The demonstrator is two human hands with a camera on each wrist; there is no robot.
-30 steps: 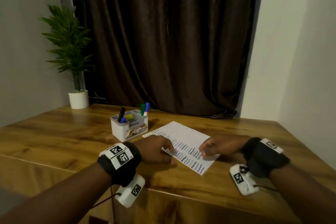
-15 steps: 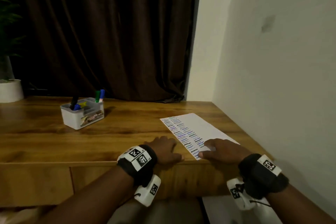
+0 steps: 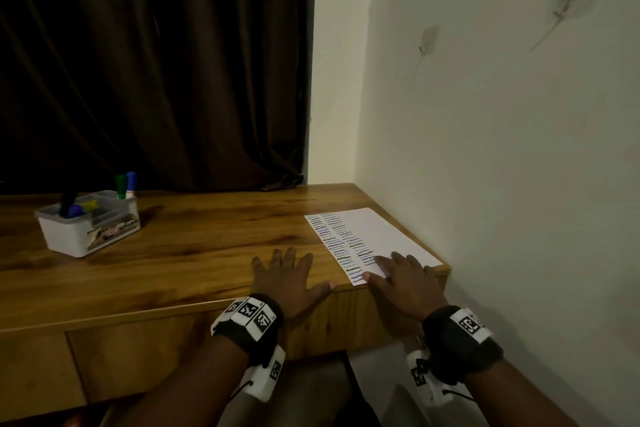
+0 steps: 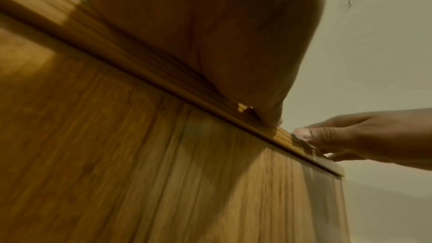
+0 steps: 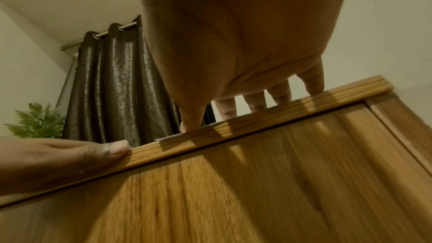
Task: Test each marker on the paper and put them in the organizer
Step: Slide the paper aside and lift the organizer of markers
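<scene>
A dark brown curtain [image 3: 156, 62] fills the far left of the scene and a pale wall [image 3: 502, 132] closes off the right, with a wooden desk [image 3: 190, 246] stretching between them. On the right end of the desk, close to the wall, lies the paper [image 3: 374, 236], a white sheet whose left part is covered with two columns of short squiggled lines in dark and bluish ink; its near edge reaches the desk's near edge. Well apart from it, on the far left of the desk, stands the organizer [image 3: 90, 224], a white compartmented box that holds the markers: a green marker [image 3: 121, 186] and a blue marker [image 3: 131, 184] upright side by side at its far right corner, a black marker [image 3: 68, 203] leaning in the left compartment, and a blue cap and a yellow one showing just beside that. Both forearms reach in from the near side, each wrist wrapped in a black band with printed tags. The left hand [image 3: 287, 279] lies flat, palm down, on bare wood just left of the paper, fingers straight and spread, thumb along the desk's near edge, gripping nothing. The right hand [image 3: 403, 282] rests palm down on the near corner of the paper, fingers extended and slightly splayed, pressing the sheet without curling round it. From the right wrist view, a green plant [image 5: 37, 123] shows left of the curtain.
</scene>
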